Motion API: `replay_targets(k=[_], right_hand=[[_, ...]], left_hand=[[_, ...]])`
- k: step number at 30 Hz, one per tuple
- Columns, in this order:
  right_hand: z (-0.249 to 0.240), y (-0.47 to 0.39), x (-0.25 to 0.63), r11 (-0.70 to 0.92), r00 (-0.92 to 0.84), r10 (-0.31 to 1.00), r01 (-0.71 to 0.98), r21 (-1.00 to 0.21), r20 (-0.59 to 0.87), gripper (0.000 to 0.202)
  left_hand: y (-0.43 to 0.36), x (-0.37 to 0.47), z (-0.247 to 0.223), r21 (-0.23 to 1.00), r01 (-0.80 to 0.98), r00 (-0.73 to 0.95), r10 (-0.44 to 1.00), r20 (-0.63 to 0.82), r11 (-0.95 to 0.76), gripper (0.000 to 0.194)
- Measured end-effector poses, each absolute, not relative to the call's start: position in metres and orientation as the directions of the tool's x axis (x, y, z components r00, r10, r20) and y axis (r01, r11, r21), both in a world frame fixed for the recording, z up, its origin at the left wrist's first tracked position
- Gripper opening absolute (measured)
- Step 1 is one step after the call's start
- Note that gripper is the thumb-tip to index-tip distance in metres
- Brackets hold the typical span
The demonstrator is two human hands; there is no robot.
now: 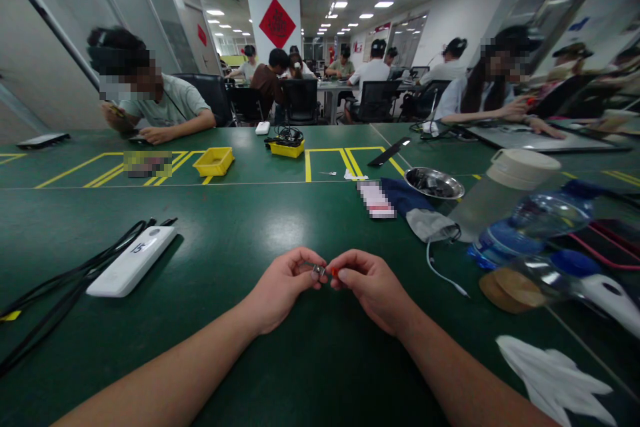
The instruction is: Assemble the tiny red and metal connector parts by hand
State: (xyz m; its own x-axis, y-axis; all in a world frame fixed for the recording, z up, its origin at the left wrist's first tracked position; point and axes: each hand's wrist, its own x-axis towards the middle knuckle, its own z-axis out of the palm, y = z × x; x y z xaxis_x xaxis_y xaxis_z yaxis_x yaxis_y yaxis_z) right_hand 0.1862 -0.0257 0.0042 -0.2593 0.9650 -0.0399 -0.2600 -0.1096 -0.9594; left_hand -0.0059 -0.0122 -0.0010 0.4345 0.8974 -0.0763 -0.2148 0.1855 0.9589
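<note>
Just above the green table (225, 213), my two hands meet near the middle of the head view, fingertips almost touching. My left hand (290, 287) pinches a small silvery metal piece (319, 270) between thumb and fingers. A small red-orange piece (335, 272) is held between the thumb and fingers of my right hand (367, 283). The two pieces are close together; whether they touch cannot be told. The fingers partly hide both.
A white power bank (133, 263) with black cables lies left. Right are a metal bowl (434, 183), a blue-grey pouch (415, 207), a water bottle (535, 220), a tumbler (505, 187) and a white glove (553, 380). Yellow trays (214, 161) and people are beyond.
</note>
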Motion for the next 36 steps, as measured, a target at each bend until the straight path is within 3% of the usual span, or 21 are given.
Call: replay_targets(k=[12, 36], right_hand=[[0.0037, -0.0260, 0.1856, -0.114, -0.237, 0.971, -0.290, -0.950, -0.044, 0.010], [-0.0018, -0.0242, 0.1858, -0.084, -0.238, 0.971, -0.240, -0.967, -0.026, 0.013]], left_hand=[[-0.0114, -0.0061, 0.0014, 0.953, -0.196, 0.458, 0.881, -0.120, 0.232, 0.022], [-0.0137, -0.0039, 0.0052, 0.951, -0.219, 0.400, 0.909, -0.118, 0.220, 0.015]])
